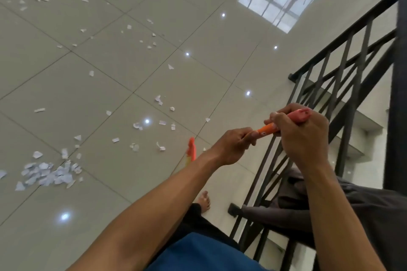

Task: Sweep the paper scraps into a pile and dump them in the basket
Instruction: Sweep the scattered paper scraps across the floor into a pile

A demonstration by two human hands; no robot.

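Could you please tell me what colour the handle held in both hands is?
The handle is orange shading to red; the head view shows it.

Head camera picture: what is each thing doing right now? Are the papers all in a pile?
broom handle, tilted, held by both hands.
left hand, grips the handle lower down.
right hand, grips the handle's top end.
paper scraps, mostly scattered across the floor tiles.
small pile, partly gathered near the picture's left edge.
basket, not in view.

Glossy tile floor (110,77), blk railing (343,68)
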